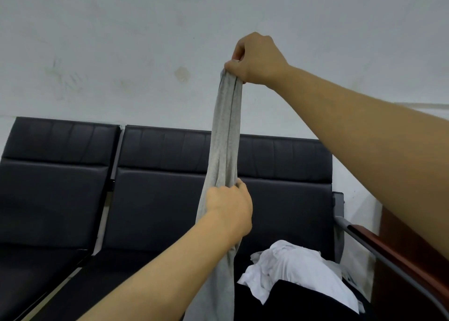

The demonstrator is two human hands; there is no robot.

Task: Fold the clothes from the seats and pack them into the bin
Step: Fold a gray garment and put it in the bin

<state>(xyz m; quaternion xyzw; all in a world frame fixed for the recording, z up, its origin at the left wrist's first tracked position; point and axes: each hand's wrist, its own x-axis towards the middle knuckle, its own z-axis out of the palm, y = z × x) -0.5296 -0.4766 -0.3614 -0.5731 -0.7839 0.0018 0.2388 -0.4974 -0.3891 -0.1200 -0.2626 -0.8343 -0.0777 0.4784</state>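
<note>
**Grey garment held stretched above the seats**

The right hand (255,58) pinched the top edge of the grey garment (224,136); the left hand (228,209) gripped it lower. It hung before the black seats (155,199), beside white clothes (291,269). Bare wall (121,53) stood behind.

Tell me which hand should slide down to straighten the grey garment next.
Left, probably. The left hand already grips the grey garment midway, while the right hand pinches its top end high, anchoring it.

Left seat (48,199) bare; white clothes (296,279) crowd right seat beside armrest (388,252).
</note>
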